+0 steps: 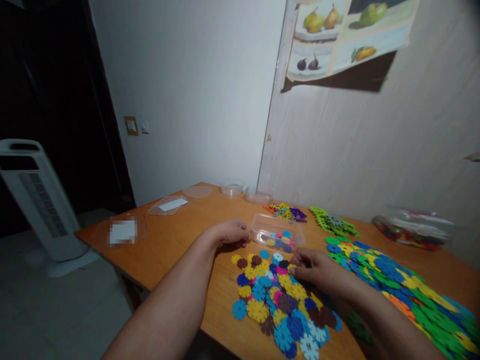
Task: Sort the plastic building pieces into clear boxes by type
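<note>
My left hand (233, 234) rests at the left end of a clear plastic box (277, 227), fingers curled inward; what they hold, if anything, is hidden. A few coloured discs lie on the bottom of that box. Just in front of it spreads a loose pile of notched snowflake discs (285, 302) in yellow, blue, brown, pink and white. Over the pile's upper right edge, my right hand (311, 267) pinches a yellow snowflake disc (291, 268) between thumb and forefinger, close to a black disc (284, 264).
Larger snowflake pieces (397, 280) cover the table's right side. Behind are green pieces (332, 221), small mixed pieces (287, 212), a filled clear bag (414, 232) and clear tubs (231, 189). Lids (168, 205) lie left; a white tower fan (41, 200) stands beyond the table edge.
</note>
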Demonstrator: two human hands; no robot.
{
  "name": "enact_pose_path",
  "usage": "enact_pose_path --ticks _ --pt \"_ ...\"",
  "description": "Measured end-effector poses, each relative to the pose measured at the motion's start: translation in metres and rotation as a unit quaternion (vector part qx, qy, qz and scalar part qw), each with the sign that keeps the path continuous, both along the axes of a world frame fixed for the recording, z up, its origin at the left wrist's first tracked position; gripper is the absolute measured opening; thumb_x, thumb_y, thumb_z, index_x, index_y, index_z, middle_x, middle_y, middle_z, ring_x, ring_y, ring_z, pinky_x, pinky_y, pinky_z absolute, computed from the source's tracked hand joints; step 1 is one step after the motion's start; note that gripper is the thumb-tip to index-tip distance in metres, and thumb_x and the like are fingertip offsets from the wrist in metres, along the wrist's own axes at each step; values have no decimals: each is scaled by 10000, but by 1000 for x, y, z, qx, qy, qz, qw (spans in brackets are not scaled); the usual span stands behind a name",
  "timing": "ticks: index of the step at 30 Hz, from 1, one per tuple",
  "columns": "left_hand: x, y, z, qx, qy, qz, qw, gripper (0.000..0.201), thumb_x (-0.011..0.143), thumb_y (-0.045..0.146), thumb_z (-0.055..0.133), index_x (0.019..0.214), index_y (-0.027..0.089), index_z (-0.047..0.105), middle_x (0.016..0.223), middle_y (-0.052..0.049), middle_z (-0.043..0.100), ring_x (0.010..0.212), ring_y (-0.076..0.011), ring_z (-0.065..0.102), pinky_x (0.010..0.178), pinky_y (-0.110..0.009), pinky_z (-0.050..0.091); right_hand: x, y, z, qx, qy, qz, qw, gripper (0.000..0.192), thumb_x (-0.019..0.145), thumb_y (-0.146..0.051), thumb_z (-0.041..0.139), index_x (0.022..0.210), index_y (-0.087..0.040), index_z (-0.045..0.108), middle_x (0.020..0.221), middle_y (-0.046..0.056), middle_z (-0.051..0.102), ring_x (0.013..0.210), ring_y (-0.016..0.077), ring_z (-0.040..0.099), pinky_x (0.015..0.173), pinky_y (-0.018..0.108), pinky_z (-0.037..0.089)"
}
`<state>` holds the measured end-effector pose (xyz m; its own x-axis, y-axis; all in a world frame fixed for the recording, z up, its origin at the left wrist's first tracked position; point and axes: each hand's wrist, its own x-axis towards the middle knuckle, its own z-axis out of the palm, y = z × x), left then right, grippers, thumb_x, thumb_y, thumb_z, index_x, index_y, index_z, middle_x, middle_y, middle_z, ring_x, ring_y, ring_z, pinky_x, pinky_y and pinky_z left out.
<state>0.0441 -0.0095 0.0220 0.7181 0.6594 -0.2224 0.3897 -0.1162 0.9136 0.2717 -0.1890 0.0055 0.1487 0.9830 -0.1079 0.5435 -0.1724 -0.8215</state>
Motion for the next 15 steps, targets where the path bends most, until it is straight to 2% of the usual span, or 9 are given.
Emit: enact_pose_path --ticks 3,6,9,12,13,15 --pt "-1 -4 2 -8 7 -30 999 84 641 215 623 598 152 589 490 10 539 397 -67 400 385 -195 247 -4 -1 2 10 86 -4 996 244 769 -393 652 726 -197 513 542 -62 477 453 73 396 419 194 269" --pt "-1 -6 1 -17 -3 -50 999 53 632 203 603 613 154 603 492 16 530 392 -66 387 382 -197 236 -11 -2 13 34 191 -25 981 278 780 -414 649 709 -203 484 498 -75 449 401 62 353 388 190 249" --pt "-2 -7 -2 -21 -11 -60 998 52 625 200 601 601 156 593 476 22 507 386 -66 372 378 -200 219 -17 1 30 93 265 -79 956 261 745 -386 693 728 -198 513 537 -37 534 431 81 450 399 192 330" --pt "-3 -7 -3 -23 -14 -62 998 66 624 214 619 603 158 591 471 24 499 381 -67 360 373 -207 198 -20 5 43 166 319 -131 924 254 687 -300 737 850 -189 577 715 32 649 581 129 589 493 223 454" --pt "-3 -7 -4 -23 -16 -63 998 68 623 216 622 606 159 590 474 25 499 380 -67 358 372 -210 195 -20 6 44 179 319 -142 920 271 679 -286 736 882 -188 587 743 42 662 607 139 604 513 233 469" --pt "-3 -6 -5 -21 -17 -66 997 69 625 221 618 612 162 586 471 30 487 377 -69 351 371 -214 191 -18 6 41 181 274 -150 933 260 693 -302 710 897 -182 604 713 35 655 583 138 589 504 237 454"
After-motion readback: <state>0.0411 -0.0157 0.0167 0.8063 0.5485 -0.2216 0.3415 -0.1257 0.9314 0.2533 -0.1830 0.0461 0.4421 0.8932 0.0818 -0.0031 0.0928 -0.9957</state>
